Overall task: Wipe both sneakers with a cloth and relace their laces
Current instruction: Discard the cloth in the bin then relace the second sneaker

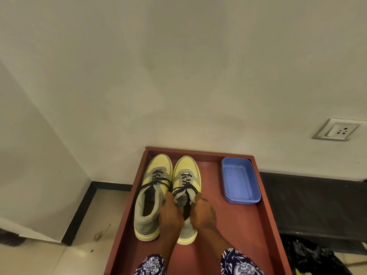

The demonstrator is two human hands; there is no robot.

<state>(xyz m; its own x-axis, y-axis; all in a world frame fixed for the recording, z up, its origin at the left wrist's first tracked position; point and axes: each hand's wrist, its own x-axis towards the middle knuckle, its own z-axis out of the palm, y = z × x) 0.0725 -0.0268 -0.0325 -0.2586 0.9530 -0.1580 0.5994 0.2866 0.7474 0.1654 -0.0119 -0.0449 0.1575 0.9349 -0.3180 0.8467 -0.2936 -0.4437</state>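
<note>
Sneakers, yellow-and-grey with dark laces, side by side on the reddish-brown wooden tray [258,225], toes toward its far edge, heels toward the near one, long axes running straight away from the body. Right-hand sneaker [187,175] directly under both hands; left-hand sneaker [153,187] just beside it, touching or nearly so, close along the tray's left edge. Left hand [170,213] curled at the left flap of the grey collar, right hand [203,210] curled at the right flap, thumbs and fingertips pinching collar or the black lace ends [183,188] there; exactly which, impossible to tell. Likely step: drawing the laces snug at the top eyelets, pull directed back toward the near edge. Open room to the right, bare tray between shoe and the blue rectangular plastic tub [240,180] at the far right corner. No cloth in view.
</note>
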